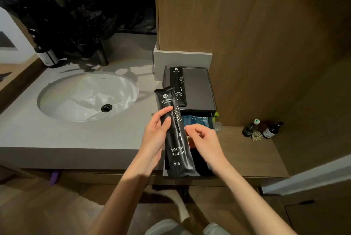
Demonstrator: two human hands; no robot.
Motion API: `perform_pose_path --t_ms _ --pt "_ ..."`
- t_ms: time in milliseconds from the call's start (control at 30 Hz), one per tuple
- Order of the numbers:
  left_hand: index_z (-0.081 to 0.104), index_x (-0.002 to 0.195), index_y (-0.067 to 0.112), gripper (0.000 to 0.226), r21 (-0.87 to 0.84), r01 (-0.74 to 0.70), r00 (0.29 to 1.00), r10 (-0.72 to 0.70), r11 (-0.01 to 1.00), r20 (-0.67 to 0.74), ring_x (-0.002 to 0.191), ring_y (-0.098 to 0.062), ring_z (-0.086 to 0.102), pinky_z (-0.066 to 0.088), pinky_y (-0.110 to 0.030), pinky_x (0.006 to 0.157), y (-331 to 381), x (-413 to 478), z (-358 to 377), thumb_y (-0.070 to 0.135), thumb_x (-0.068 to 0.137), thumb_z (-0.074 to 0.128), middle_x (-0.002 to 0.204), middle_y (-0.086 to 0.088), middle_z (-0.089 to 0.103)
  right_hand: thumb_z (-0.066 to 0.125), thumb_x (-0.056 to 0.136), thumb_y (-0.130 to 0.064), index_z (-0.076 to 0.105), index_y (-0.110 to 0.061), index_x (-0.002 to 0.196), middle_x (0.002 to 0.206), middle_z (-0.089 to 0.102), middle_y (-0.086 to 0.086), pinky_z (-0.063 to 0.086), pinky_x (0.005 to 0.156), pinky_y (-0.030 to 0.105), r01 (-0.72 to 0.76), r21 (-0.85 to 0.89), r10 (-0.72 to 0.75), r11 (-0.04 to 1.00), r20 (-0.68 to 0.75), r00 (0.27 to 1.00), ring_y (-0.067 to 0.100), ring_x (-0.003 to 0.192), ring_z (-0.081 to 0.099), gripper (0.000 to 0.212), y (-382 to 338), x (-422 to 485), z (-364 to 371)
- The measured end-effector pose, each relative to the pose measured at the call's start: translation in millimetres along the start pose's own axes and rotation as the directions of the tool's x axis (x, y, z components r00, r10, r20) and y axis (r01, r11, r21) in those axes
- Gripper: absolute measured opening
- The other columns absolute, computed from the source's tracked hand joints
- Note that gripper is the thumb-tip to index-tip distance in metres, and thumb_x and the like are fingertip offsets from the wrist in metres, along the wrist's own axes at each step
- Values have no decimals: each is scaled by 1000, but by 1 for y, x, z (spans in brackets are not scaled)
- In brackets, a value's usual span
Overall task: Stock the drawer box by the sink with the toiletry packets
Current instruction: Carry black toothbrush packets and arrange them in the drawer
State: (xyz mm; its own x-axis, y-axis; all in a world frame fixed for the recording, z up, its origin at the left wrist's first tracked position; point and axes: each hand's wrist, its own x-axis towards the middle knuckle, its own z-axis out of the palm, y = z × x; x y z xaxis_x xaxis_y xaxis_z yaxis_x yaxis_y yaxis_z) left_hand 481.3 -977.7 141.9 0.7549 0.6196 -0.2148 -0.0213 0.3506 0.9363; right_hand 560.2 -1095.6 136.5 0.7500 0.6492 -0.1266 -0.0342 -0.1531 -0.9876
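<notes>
Left hand (154,134) grips black toothbrush packet (175,136), upright above open drawer (197,121) of box (197,86) right of sink (87,96). Right hand (204,140) beside packet, fingers loosely curled, holding nothing. Second packet (178,86) flat on box top.

Two black toothbrush packets show: one (175,134) upright in front of the drawer box (210,90), and a second (178,86) lying flat on the box's top. One oval sink (62,100) sits left of the box, and two hands, left (153,136) and right (204,140), are near its open drawer. Three small bottles (263,129) cluster on the shelf right of the box.
</notes>
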Motion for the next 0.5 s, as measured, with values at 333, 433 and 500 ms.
perform_pose_path --t_ms 333,433,500 --pt "55 112 54 29 501 -228 971 233 835 54 115 -19 53 41 -45 103 -28 26 10 40 87 48 112 14 64 67 86 -12 70 -2 90 65 69 8 53 56 29 -104 -74 97 992 -92 991 20 57 61 11 9 2 -32" --pt "49 116 53 30 645 -181 958 280 743 -54 116 -24 46 32 -31 97 -43 34 0 39 90 48 118 14 59 64 89 -8 70 -3 87 60 67 3 51 53 24 -178 -90 175 980 -45 984 14 53 59 8 4 0 -54" --pt "47 128 39 36 726 -88 950 277 682 -145 118 -27 45 20 -27 95 -54 36 -6 34 92 51 133 5 52 62 89 -4 70 -2 86 59 67 2 48 48 20 -252 -112 255 961 13 967 9 49 57 9 2 -2 -66"
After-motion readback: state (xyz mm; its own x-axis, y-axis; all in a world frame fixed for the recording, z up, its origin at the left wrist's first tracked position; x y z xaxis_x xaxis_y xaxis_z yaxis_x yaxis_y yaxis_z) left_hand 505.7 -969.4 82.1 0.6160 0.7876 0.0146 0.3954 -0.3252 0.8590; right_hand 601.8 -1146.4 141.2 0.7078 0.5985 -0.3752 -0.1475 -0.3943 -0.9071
